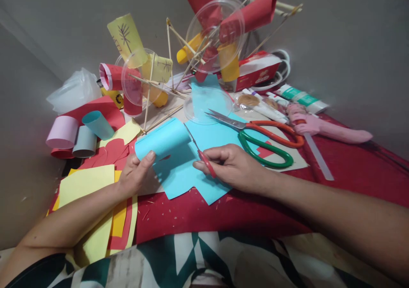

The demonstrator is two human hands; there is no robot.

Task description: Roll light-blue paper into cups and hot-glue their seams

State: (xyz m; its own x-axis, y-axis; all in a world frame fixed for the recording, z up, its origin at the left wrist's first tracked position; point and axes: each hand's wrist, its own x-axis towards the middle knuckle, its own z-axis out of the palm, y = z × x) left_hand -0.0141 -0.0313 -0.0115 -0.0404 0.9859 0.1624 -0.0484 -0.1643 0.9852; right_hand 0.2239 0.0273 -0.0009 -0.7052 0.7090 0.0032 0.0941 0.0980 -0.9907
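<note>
My left hand pinches the left end of a rolled tube of light blue paper, its thumb on the outside. In my right hand is a small pair of scissors with red handles. Its blades point up and left and meet the tube's right end; whether they cut into the paper I cannot tell. Beneath both hands lie sheets of blue paper. Large scissors with one orange and one green handle rest just beyond my right hand. A clear round plastic lid lies on the blue paper behind the tube.
Two stick-and-lid structures with paper tubes, one with red tubes and one with yellow, stand at the back. A pink glue gun lies right. Short paper tubes and stacked coloured sheets are left. The cloth is red.
</note>
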